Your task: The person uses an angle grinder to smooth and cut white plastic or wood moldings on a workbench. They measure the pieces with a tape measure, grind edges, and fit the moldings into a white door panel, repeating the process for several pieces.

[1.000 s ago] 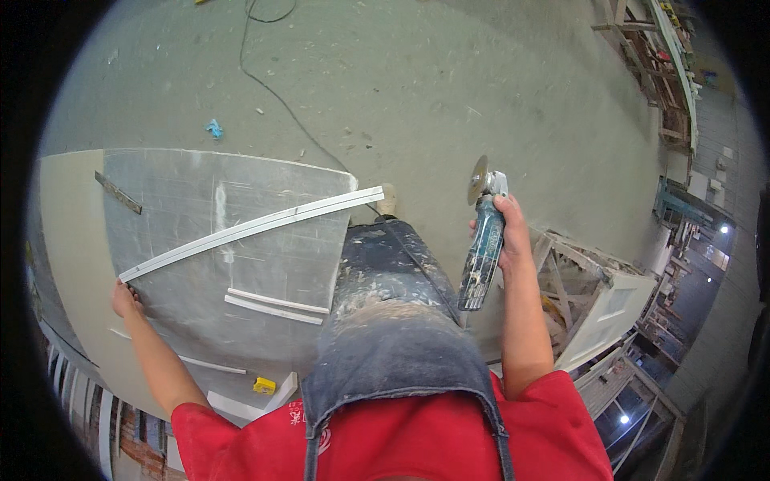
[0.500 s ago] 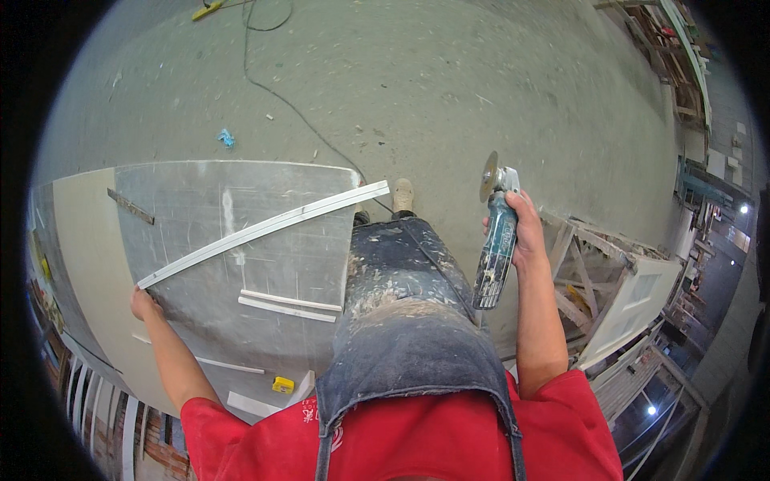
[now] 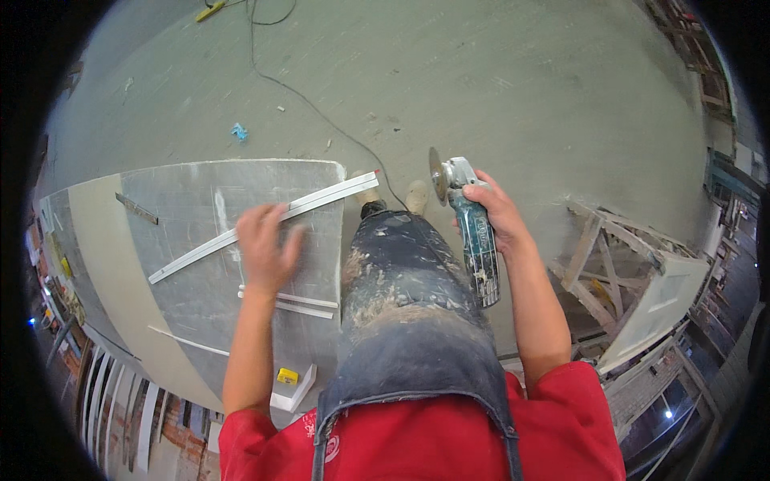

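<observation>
A: Where's the long, thin white strip [image 3: 329, 195]?
B: On the flat grey bench [image 3: 180, 188], slanting away rightward, under the nearer, open, blurry left hand [image 3: 269, 248].
A: And the right hand [image 3: 501, 215]?
B: Gripping the teal-and-silver grinder [image 3: 475, 232], beyond the strip's far end.

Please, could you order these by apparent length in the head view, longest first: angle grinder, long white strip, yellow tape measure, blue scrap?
1. Long white strip
2. Angle grinder
3. Yellow tape measure and blue scrap: too alike to rank

The grinder [image 3: 477, 250] has a scuffed plastic body and, seen from here, a dull metal head [image 3: 460, 171]. The apron [image 3: 409, 361] looks matt, stained cloth, the tabletop [image 3: 183, 196] smooth but scratched.
</observation>
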The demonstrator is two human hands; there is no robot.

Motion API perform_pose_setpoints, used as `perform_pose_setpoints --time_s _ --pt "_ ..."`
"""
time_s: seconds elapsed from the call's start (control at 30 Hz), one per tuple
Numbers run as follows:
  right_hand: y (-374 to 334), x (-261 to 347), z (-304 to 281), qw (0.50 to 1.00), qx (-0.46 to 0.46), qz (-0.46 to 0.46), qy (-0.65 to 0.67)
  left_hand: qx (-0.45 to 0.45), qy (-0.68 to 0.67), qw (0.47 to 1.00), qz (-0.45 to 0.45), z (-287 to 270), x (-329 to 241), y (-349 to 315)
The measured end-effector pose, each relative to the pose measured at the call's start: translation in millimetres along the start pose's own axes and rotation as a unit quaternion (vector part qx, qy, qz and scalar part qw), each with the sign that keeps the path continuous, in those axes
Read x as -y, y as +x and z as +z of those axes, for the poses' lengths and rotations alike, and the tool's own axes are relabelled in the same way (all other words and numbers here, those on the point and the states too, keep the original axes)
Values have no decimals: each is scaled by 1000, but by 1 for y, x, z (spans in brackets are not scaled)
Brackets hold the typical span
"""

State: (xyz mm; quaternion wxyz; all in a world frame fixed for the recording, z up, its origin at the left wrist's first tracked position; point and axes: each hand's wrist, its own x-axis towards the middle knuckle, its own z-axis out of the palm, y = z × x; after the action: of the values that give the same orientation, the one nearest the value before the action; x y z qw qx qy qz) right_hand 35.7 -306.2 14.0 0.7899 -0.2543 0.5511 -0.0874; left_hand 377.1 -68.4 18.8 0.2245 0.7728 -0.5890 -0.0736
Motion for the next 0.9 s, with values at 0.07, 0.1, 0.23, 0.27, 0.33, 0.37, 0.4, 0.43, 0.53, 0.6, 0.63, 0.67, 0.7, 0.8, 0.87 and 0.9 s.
perform_pose_setpoints --time_s 0.07,0.1,0.23,0.27,0.33,0.37,0.4,0.43,0.53,0.6,0.63,0.67,0.7,0.8,0.87,0.9 --pt "10 -5 3 999 29 2 -18 18 -13 1000 16 21 -29 20" --pt "12 -4 4 999 45 10 -29 25 -12 999 18 28 -35 24" --pt "22 -6 5 995 83 10 -51 11 -19 1000 12 45 -39 31" --pt "24 -7 4 994 90 14 -57 4 -20 1000 12 49 -37 30" --pt "28 -5 6 993 106 12 -60 -6 -25 1000 16 51 -36 32" --pt "31 -5 7 992 114 11 -62 -5 -27 999 17 52 -34 30" --pt "35 -2 7 990 120 15 -69 -8 -31 999 19 54 -31 30" --pt "39 0 7 989 127 20 -76 -10 -29 999 22 54 -30 31" --pt "50 19 12 973 176 36 -146 -19 -28 999 27 56 -27 31" --pt "60 35 18 955 212 32 -204 -27 -30 999 26 57 -25 30" --pt "66 41 22 946 226 23 -230 -29 -30 999 26 57 -25 30" --pt "72 47 25 936 241 14 -256 -30 -31 999 26 56 -25 31" --pt "77 53 27 925 250 4 -285 -31 -33 999 27 56 -25 31" --pt "94 73 35 885 286 -21 -365 -35 -32 999 24 58 -24 29" --pt "101 88 44 851 319 -31 -416 -36 -38 998 22 59 -22 28" --pt "106 93 46 835 335 -34 -436 -36 -41 998 22 59 -22 29"
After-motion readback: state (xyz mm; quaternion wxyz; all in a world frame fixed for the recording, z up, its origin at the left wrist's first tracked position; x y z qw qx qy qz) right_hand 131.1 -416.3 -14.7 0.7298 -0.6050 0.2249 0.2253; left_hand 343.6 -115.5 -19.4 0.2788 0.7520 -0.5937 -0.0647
